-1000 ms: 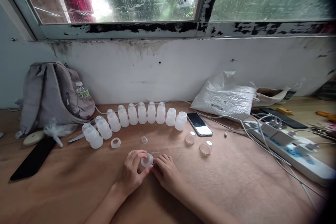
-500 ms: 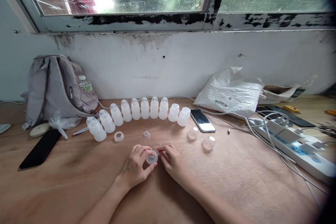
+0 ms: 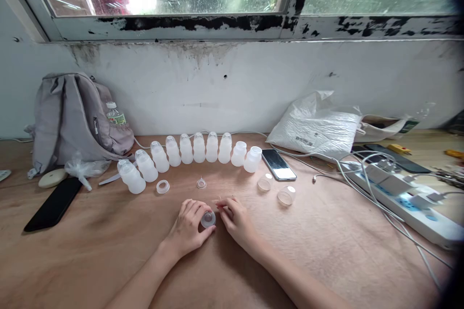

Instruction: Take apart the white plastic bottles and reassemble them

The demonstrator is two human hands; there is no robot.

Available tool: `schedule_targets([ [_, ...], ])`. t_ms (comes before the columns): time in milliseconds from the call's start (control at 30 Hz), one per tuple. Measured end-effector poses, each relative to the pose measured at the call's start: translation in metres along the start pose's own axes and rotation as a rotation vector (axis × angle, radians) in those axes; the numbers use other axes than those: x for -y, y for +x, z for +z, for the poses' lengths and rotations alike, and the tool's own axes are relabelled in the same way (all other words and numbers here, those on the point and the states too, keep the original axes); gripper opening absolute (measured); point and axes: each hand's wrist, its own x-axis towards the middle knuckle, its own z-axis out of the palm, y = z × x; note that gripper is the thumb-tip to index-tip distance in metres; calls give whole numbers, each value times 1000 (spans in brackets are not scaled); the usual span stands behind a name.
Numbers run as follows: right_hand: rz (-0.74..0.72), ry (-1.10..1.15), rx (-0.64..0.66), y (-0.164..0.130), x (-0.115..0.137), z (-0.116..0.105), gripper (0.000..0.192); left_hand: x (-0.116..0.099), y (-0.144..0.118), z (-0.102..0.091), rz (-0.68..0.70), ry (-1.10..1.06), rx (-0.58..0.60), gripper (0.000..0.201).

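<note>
- A curved row of small frosted plastic bottles [image 3: 188, 159] stands near the back edge of the brown wooden table [image 3: 90, 241].
- A grey cloth backpack [image 3: 72, 118] sits left of the row.
- A flat glass-faced phone [image 3: 279, 164] lies right of it.
- A white power strip [image 3: 402, 198] lies near the right edge.

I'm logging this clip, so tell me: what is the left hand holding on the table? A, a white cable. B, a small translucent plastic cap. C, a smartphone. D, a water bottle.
B: the left hand grips a small translucent plastic cap between thumb and fingers, low over the table, with the right hand close beside it.
</note>
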Motion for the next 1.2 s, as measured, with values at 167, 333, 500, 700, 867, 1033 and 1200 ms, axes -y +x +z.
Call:
schedule_targets([
  [167, 7, -2, 4, 0, 0, 0, 20, -1, 0, 0, -17, -8, 25, 19],
  [333, 10, -5, 7, 0, 1, 0, 20, -1, 0, 0, -21, 6, 17, 19],
  [500, 8, -19, 4, 1, 3, -1, 20, -2, 1, -2, -13, 12, 20, 22],
  [700, 5, -30, 2, 1, 3, -1, 21, 0, 0, 0, -29, 28, -45, 11],
  [867, -64, 34, 38, -2, 8, -5, 31, -2, 1, 0, -286, -341, -84, 16],
  [1033, -183, 89, 100, -5, 23, -6, 31, -8, 3, 2, -441, -708, -97, 20],
  [1200, -42, 66, 15, -6, 17, 3, 13, -14, 2, 15, -530, -952, -108, 23],
])
